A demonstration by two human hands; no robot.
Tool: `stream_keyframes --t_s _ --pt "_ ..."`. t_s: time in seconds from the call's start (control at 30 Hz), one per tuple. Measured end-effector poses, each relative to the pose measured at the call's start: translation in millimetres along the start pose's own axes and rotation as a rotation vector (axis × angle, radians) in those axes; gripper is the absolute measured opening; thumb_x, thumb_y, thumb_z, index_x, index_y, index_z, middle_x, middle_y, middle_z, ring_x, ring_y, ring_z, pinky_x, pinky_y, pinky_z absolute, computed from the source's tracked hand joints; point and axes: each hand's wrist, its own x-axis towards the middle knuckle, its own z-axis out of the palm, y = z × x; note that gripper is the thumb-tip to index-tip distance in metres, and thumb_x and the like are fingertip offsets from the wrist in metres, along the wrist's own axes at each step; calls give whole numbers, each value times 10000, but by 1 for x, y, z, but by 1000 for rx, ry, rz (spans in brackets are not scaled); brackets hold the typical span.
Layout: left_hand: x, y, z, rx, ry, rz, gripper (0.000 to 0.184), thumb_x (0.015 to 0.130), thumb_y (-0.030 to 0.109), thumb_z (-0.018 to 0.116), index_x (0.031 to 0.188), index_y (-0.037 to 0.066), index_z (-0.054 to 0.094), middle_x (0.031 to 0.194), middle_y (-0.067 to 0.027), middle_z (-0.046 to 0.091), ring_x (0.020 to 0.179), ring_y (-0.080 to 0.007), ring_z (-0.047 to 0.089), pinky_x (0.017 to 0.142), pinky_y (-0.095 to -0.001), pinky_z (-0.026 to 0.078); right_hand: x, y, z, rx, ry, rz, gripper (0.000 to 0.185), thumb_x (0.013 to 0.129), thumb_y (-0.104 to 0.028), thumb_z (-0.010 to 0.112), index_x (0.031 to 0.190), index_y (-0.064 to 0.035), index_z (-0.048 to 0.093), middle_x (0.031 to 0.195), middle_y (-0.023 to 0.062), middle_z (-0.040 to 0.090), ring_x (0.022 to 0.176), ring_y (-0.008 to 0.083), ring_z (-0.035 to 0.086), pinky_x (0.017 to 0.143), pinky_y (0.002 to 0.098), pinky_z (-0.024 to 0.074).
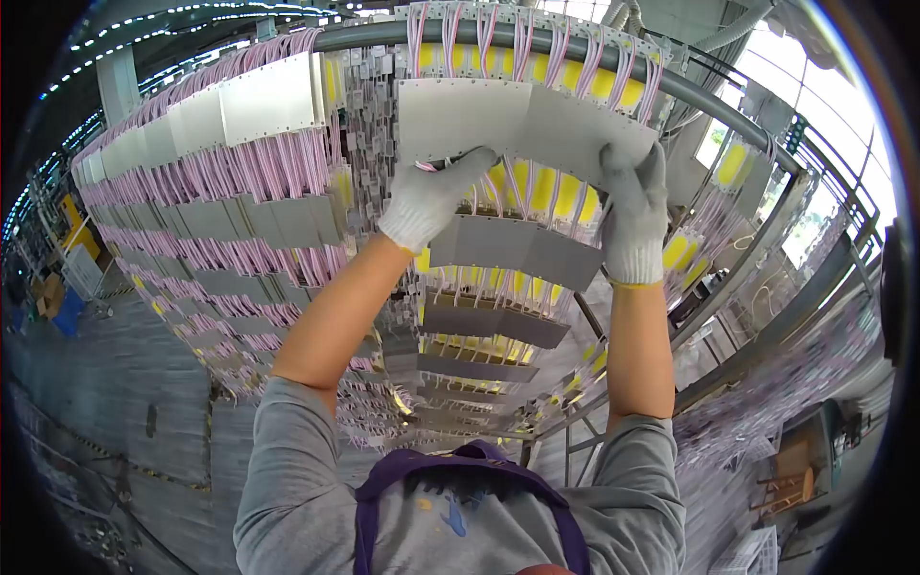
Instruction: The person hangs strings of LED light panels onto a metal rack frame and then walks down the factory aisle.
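Your left hand (436,195) has its grip closed on the panel (517,117) at its lower edge, toward the left; your right hand (634,206) grips its lower right corner. The panel is in front of you, just below the pipe (359,36), with pink cords (522,45) above it. More grey panels (513,251) hang beneath, yellow patches (543,192) showing between.

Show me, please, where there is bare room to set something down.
Bare grey floor shows at picture left, between the blue object and the hanging rows of panels. Pink cords crowd those rows and also hang beneath the upper panel, between the left hand and the right hand.
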Motion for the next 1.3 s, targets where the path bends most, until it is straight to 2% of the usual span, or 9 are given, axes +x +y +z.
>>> stream_keyframes --t_s 0.13,0.27,0.43,0.53,0.63,0.77,0.83,0.97,1.3 --pt "3 -3 19 96 138 122 180 852 112 678 1005 20 701 884 -35 723 800 -105 660 720 -283 498 -15 -5 21 -176 -43 -148 409 943 -126 598 1284 38 442 1136 115 607 1034 162 565 926 312 456" --pt "5 -16 -12 -566 -155 -327 235 919 144 645 1086 -20 655 938 -72 679 830 -167 650 730 -312 522 3 11 -4 -147 -52 -38 426 954 -175 608 1290 44 468 1179 106 604 1063 156 569 939 310 455" --pt "-9 -19 -38 -1004 -391 -452 380 897 148 687 1207 -40 572 1068 -102 646 901 -170 634 762 -304 532 18 22 -36 176 -233 230 466 961 -258 632 1300 30 496 1199 101 621 1102 192 597 958 344 479" --pt "-20 -16 -57 -500 -60 -380 406 881 159 705 1208 -42 572 1054 -110 649 902 -174 636 795 -304 521 -13 5 -49 -2 -302 265 456 934 -185 645 1308 35 505 1153 90 644 1046 163 606 928 318 480" --pt "-36 -10 -86 262 -552 -127 465 841 140 724 1266 23 575 1062 -102 663 949 -149 628 835 -336 509 -51 -1 -59 -183 -456 404 438 902 -124 664 1302 7 542 1082 80 673 993 134 617 894 285 485" --pt "-50 7 -94 706 -633 67 474 823 78 728 1272 32 581 1067 -97 689 941 -110 631 803 -301 529 -45 -1 -88 -818 -693 340 409 871 -56 676 1271 -29 596 990 94 709 914 126 650 815 283 525" --pt "-49 39 -102 245 -423 -264 469 807 36 729 1255 22 588 1019 -88 707 884 -82 640 744 -262 539 -37 -18 -90 -707 -616 -95 403 858 4 670 1254 6 595 981 101 720 904 139 673 819 296 532" --pt "-3 75 -99 -32 -26 77 570 806 16 692 1334 -33 484 1085 -111 662 926 -153 658 859 -291 530 0 -45 -64 -300 -82 -284 546 854 -29 686 1339 74 457 989 107 684 917 191 662 837 289 524" --pt "22 18 -64 379 326 72 582 816 305 731 1224 -65 542 967 -137 652 884 -186 625 804 -320 506 21 0 -27 -98 18 19 414 879 -211 722 1121 82 559 958 75 652 852 108 587 782 258 485"
